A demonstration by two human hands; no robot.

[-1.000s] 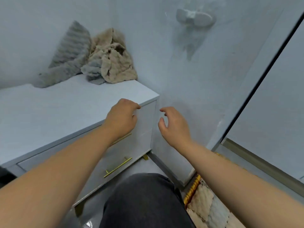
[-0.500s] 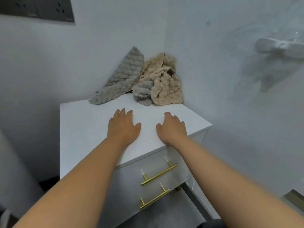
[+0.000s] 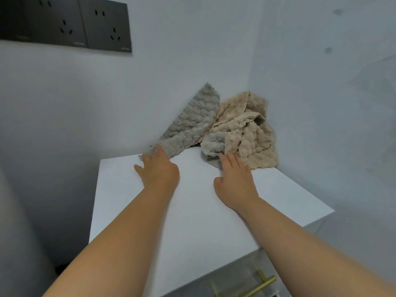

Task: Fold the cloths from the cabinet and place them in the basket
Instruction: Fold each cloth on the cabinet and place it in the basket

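Grey and nubbly, the grey cloth [image 3: 192, 123] stands propped against the back wall at the far edge of the white cabinet [image 3: 203, 211] top, its lower tip trailing out to your left. Just beside it on the right, the beige cloth [image 3: 255, 142] lies crumpled in the corner where the two walls meet, touching the grey one, with a grey fold [image 3: 214, 144] tucked at its front.

Your left hand [image 3: 159, 170] lies low over the cabinet top, thumb spread out to the side and fingers stretched forward onto the trailing tip of the grey cloth. The fingertips are blurred there, so they seem to rest on the cloth rather than pinch it. Your right hand [image 3: 234, 181] is flat and spread too, fingers straight, their tips touching the front edge of the grey fold and the beige cloth.

Two dark wall sockets [image 3: 64, 22] sit high on the left wall. One brass drawer handle [image 3: 259, 286] shows at the cabinet's front.
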